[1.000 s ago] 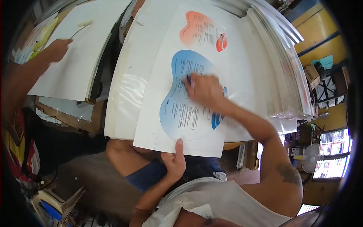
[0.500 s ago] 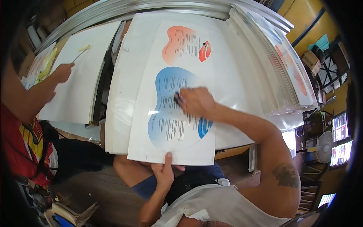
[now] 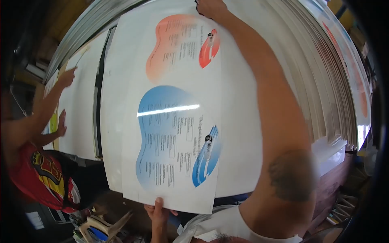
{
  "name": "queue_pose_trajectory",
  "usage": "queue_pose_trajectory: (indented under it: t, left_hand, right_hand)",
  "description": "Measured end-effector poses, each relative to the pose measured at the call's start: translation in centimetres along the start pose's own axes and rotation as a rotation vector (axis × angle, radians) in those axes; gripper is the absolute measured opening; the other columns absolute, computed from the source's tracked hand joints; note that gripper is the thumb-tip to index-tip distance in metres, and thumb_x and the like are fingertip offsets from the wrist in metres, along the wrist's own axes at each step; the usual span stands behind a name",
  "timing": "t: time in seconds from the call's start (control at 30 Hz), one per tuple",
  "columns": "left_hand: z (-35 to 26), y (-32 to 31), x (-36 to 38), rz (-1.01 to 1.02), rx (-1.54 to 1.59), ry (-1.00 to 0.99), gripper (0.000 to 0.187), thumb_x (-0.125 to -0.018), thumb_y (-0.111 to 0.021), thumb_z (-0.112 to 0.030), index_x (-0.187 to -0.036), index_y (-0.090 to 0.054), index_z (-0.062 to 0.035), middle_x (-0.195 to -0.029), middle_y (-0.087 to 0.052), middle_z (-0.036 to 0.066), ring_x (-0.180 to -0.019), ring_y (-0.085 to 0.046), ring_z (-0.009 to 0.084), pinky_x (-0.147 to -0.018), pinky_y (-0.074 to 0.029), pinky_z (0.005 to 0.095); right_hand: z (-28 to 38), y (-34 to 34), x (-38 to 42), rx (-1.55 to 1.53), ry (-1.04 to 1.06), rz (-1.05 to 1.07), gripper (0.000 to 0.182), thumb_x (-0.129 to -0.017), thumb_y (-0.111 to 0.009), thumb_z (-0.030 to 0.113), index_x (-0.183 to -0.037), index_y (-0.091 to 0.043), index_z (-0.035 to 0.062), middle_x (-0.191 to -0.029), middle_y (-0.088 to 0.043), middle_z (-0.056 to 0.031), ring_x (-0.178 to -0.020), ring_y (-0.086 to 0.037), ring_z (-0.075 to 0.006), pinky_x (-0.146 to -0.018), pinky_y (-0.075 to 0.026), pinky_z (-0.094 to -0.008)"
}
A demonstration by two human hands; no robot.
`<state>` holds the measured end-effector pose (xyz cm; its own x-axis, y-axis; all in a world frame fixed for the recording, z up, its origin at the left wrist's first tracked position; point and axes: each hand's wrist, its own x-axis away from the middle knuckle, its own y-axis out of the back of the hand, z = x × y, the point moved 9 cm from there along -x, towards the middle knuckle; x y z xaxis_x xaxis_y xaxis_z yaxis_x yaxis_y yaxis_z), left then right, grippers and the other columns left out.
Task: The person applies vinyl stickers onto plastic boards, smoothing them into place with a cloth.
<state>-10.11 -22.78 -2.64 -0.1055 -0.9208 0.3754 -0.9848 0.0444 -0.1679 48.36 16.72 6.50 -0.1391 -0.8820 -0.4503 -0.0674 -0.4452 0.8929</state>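
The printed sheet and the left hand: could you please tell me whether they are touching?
Touching: the head view shows the left hand at the near edge of the printed sheet, its thumb laid over the sheet's top face.

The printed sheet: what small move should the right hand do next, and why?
Perhaps draw the right hand back toward the body across the printed sheet, pressing lightly. It is stretched past the orange shape with a dark object at its fingers, while the left hand pinches the near edge, which should steady it.
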Motion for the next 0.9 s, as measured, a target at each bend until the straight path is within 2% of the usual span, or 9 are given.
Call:
queue_pose_trajectory:
  t: [0.2,0.3,0.33,0.43,0.5,0.63,0.67,0.8,0.9]
  left_hand:
    - [-0.2,-0.5,-0.3,-0.002,0.005,-0.005,0.050,-0.097,-0.059,-0.013,-0.136,-0.037,0.0092,-0.101,-0.065,0.027,-0.051,-0.065,0.0257,-0.033,-0.052,0.0323]
    - [-0.5,-1.0,0.2,-0.069,0.027,-0.048,0.067,-0.097,-0.060,-0.014,-0.150,-0.021,-0.0024,-0.111,-0.061,0.027,-0.055,-0.064,0.0257,-0.035,-0.052,0.0337]
    - [0.4,-0.8,0.0,0.001,0.069,0.014,0.078,-0.098,-0.059,-0.013,-0.154,-0.005,-0.0140,-0.113,-0.059,0.026,-0.055,-0.063,0.0259,-0.037,-0.052,0.0348]
    - [0.9,-1.2,-0.3,0.126,0.082,-0.070,0.051,-0.102,-0.052,-0.011,-0.145,-0.026,-0.0019,-0.089,-0.063,0.019,-0.050,-0.060,0.0232,-0.039,-0.052,0.0343]
    - [1.1,-1.5,-0.3,0.136,0.081,-0.077,0.027,-0.104,-0.052,-0.015,-0.117,-0.057,0.0087,-0.092,-0.069,0.019,-0.054,-0.064,0.0212,-0.042,-0.054,0.0317]
    - [-0.2,-2.4,-0.9,0.161,0.126,-0.138,0.032,-0.104,-0.055,-0.017,-0.118,-0.058,0.0116,-0.088,-0.071,0.019,-0.057,-0.068,0.0205,-0.045,-0.057,0.0298]
    - [-0.6,-2.6,-1.0,0.161,0.147,-0.174,0.032,-0.103,-0.056,-0.018,-0.116,-0.060,0.0115,-0.087,-0.071,0.019,-0.056,-0.068,0.0202,-0.046,-0.057,0.0297]
    - [-0.6,-3.0,-1.2,0.215,0.209,-0.151,0.032,-0.104,-0.056,-0.018,-0.109,-0.064,0.0124,-0.084,-0.072,0.018,-0.058,-0.069,0.0204,-0.051,-0.059,0.0302]
    - [1.0,-2.9,-2.2,0.239,0.239,-0.138,0.034,-0.103,-0.060,-0.023,-0.108,-0.066,0.0099,-0.082,-0.072,0.018,-0.058,-0.069,0.0201,-0.052,-0.060,0.0307]
  right_hand:
    - [-2.0,0.5,-0.9,0.007,-0.199,-0.002,0.025,-0.089,-0.057,0.020,-0.097,-0.076,0.0067,-0.099,-0.075,-0.0180,-0.092,-0.074,-0.0355,-0.079,-0.059,-0.0458]
    - [-0.4,1.6,1.3,0.049,-0.164,0.053,0.026,-0.090,-0.058,0.023,-0.098,-0.075,0.0050,-0.098,-0.075,-0.0194,-0.094,-0.073,-0.0349,-0.081,-0.058,-0.0464]
    - [1.1,2.2,2.7,0.068,-0.116,0.080,0.026,-0.090,-0.058,0.024,-0.097,-0.074,0.0046,-0.097,-0.075,-0.0197,-0.093,-0.073,-0.0348,-0.081,-0.058,-0.0466]
    - [6.0,2.7,7.4,0.126,0.029,0.152,0.029,-0.090,-0.060,0.032,-0.089,-0.072,0.0054,-0.090,-0.074,-0.0176,-0.081,-0.073,-0.0364,-0.074,-0.058,-0.0467]
    - [10.8,5.7,12.7,0.209,0.120,0.241,0.030,-0.091,-0.060,0.033,-0.088,-0.072,0.0059,-0.091,-0.074,-0.0172,-0.081,-0.073,-0.0363,-0.073,-0.058,-0.0462]
    - [19.0,11.9,24.2,0.033,0.060,0.252,0.030,-0.095,-0.054,0.031,-0.091,-0.071,0.0059,-0.083,-0.074,-0.0159,-0.075,-0.073,-0.0335,-0.069,-0.058,-0.0472]
    - [20.7,12.5,26.5,0.004,0.098,0.181,0.033,-0.095,-0.058,0.035,-0.090,-0.067,0.0041,-0.071,-0.070,-0.0201,-0.069,-0.071,-0.0375,-0.069,-0.056,-0.0481]
    - [27.8,17.9,36.4,-0.204,0.145,0.234,0.028,-0.094,-0.058,0.030,-0.087,-0.067,0.0047,-0.068,-0.068,-0.0180,-0.062,-0.068,-0.0389,-0.062,-0.055,-0.0507]
    - [32.2,21.5,43.7,-0.306,0.229,0.125,0.018,-0.089,-0.063,0.025,-0.084,-0.062,0.0079,-0.063,-0.066,-0.0125,-0.056,-0.067,-0.0322,-0.053,-0.052,-0.0472]
